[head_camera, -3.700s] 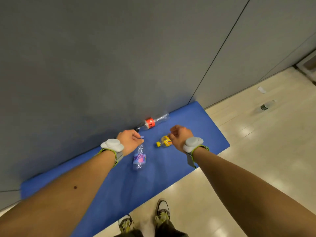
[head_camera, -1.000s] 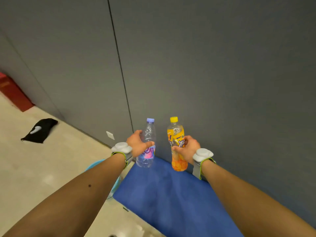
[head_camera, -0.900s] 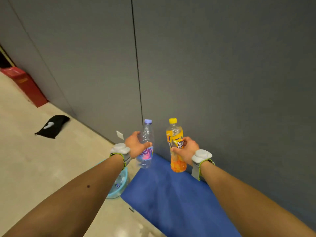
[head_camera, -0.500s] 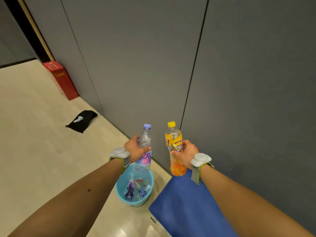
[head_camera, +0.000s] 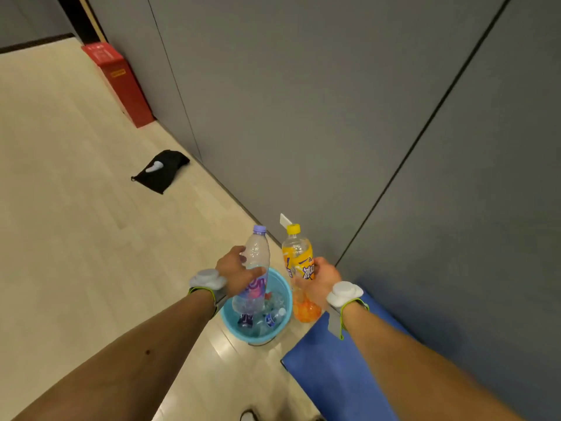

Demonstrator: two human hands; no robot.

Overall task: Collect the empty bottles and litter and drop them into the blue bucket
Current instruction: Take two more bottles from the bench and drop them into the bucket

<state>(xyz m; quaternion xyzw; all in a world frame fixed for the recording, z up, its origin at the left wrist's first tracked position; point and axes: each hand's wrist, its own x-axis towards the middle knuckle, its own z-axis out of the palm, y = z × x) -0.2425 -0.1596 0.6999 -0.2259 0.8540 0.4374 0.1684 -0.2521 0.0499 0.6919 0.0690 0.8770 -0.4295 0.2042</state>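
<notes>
left hand (head_camera: 236, 273) wrapped around the middle of a clear bottle (head_camera: 253, 273), fingers closed on it; bottle upright with a slight tilt, lilac cap on top, purple-pink label under the grip; its base hangs over the opening of the blue bucket (head_camera: 283, 299), not touching the contents as far as I can tell; right hand (head_camera: 318, 282) closed around an orange bottle (head_camera: 299, 268), yellow cap up, orange label under the fingers, lower part see-through with orange tint; this one sits just right of the bucket rim, above floor between bucket and blue mat (head_camera: 343, 369), not over the opening; the two bottles are side by side, near each other, not touching; both wrists carry a grey puck on a strap with green edging, left wristband (head_camera: 208, 279), right wristband (head_camera: 344, 294).

bucket stands on the pale floor (head_camera: 76, 238) close to the grey wall (head_camera: 303, 117); inside it: several crushed clear bottles, blue and purple labels, a bit of red; exact count unclear; mat lies right of the bucket, running along the wall toward the near right; small white scrap (head_camera: 285, 220) at the wall base just beyond the bottle caps; black pouch (head_camera: 161, 174) with a white mark lies on the floor far left, well apart from the bucket; red box (head_camera: 120, 83) stands against the wall farther back; toe of a shoe (head_camera: 249, 416) at the bottom edge.
</notes>
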